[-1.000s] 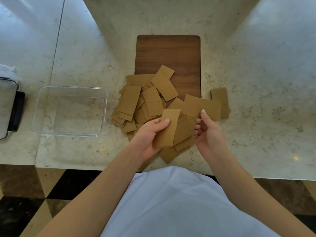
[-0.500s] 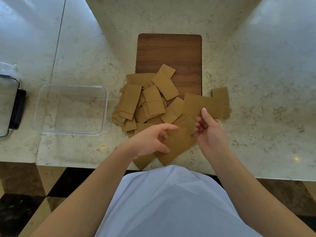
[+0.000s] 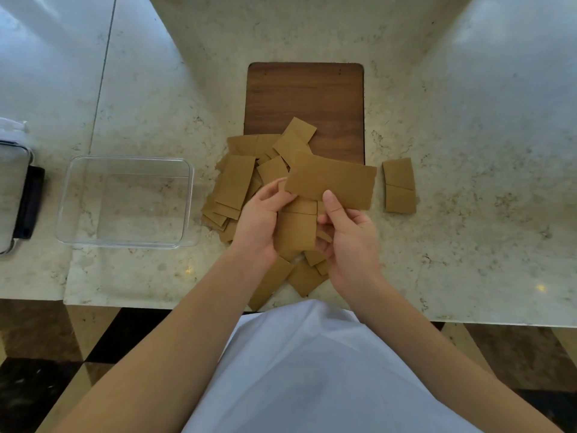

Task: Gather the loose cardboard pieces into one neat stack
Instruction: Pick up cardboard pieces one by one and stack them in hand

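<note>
At the far left edge of the marble counter stood a partly visible container with a black side; its contents could not be told. Beside it to the right sat a clear plastic box, rectangular, with rounded corners.

Right of the box lay the loose cardboard pieces, brown rectangles overlapping in a disordered heap, some flat on the counter and some reaching onto the near end of a dark wooden board that lay behind them. A few more pieces lay at the near counter edge, below the hands.

The left hand was curled around the left side of a small held bundle of pieces, fingertips up at its top corner. Across the bundle's top sat one long cardboard strip, tilted slightly down to the right, raised above the heap. The right hand gripped the bundle from the right side, its thumb pressed on the lower edge of the long strip. The hands were close together, both clamped on the cardboard.

Further right, apart from the heap, two pieces lay on the counter, one just behind the other and touching.
</note>
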Demonstrator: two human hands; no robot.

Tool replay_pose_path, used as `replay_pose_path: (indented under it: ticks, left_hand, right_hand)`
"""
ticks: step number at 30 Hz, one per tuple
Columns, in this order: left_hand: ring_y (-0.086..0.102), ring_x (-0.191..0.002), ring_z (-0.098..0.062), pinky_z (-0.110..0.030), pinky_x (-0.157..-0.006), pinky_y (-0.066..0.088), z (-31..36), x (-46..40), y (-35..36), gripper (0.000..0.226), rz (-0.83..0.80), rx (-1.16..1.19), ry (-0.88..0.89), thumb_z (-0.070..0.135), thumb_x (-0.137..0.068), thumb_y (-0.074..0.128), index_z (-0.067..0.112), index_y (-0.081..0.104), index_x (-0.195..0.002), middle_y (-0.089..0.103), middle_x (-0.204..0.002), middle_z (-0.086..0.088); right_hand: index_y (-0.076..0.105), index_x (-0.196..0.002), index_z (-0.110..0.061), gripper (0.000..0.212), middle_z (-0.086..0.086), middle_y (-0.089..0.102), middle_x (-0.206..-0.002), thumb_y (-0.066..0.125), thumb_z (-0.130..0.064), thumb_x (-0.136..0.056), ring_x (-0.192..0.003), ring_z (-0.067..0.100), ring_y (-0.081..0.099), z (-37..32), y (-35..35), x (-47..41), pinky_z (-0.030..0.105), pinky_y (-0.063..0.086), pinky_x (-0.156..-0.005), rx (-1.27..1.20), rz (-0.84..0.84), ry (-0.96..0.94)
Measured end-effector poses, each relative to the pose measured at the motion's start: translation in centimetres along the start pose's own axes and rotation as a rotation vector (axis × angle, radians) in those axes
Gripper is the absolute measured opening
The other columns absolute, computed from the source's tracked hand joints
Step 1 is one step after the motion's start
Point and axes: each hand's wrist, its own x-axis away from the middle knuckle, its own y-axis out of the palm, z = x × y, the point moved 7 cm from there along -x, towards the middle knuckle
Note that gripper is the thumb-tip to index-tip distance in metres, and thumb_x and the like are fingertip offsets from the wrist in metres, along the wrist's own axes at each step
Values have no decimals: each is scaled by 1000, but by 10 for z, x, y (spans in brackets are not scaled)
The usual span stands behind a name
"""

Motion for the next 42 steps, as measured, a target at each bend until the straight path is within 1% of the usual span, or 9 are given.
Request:
replay_pose_path:
  ticks: [3,5,9,14,22,26,31,35,42]
  left_hand:
    - [78,-77,-30,-42,-61,64,-19,10,15,17,-101,210,-207,19,-103,57,11,70,-111,79,-95,-15]
    - [78,-81,-34,-52,-66,64,-26,17,21,27,-171,343,-314,27,-106,52,7,69,-110,79,-96,-18]
    - [66,-119,-42,-56,-99,55,-22,28,29,45,-302,583,-374,40,-111,34,13,58,-139,59,-143,-31]
    - [67,-119,-50,-63,-97,55,-26,22,23,68,-222,565,-349,68,-101,43,21,54,-148,65,-135,-30]
    - [76,-97,-36,-47,-81,64,-37,11,13,44,-159,402,-316,49,-99,63,24,63,-136,75,-112,-24]
    - [74,-83,-32,-44,-67,63,-52,2,-8,46,-91,479,-363,52,-98,63,29,61,-138,75,-102,-22]
    - [71,-98,-41,-51,-80,60,-57,0,-28,67,-146,555,-372,70,-91,57,23,61,-139,68,-122,-28]
    - [72,-97,-40,-47,-77,61,-51,0,-37,57,-132,547,-358,58,-97,56,22,57,-141,68,-124,-27]
    - [76,-94,-38,-45,-68,64,-47,-7,-66,41,-45,499,-307,41,-103,59,15,64,-134,75,-116,-26]
  right_hand:
    - [65,-71,-9,30,2,65,-62,73,-26,-94,-60,16,66,-8,0,1,32,58,-55,148,3,-156]
    - [77,-82,-14,20,0,72,-69,71,-26,-96,-67,15,69,-24,-1,3,33,58,-59,416,-29,-419]
    - [77,-114,-13,20,-11,67,-83,63,-9,-99,-68,5,59,-45,3,24,24,51,-60,994,-177,-1041]
    - [74,-123,-6,36,7,66,-82,48,-13,-98,-57,19,56,-45,1,37,28,45,-46,1377,-270,-1276]
    - [70,-130,-12,41,7,67,-87,60,-5,-91,-62,22,60,-25,18,39,34,50,-46,1701,-373,-1098]
    - [65,-128,-17,38,-6,65,-80,39,-20,-101,-61,10,55,-37,5,-8,28,45,-53,1428,-202,-711]
    - [56,-131,-19,45,1,57,-121,62,-45,-95,-103,18,59,-7,6,-90,33,50,-81,1632,-117,-323]
    - [49,-132,-16,67,11,50,-136,66,-61,-86,-129,31,45,29,26,-109,45,46,-99,1855,-97,-330]
    - [59,-117,-15,66,7,63,-118,67,-70,-81,-114,29,59,35,44,-122,46,50,-95,1548,72,-196]
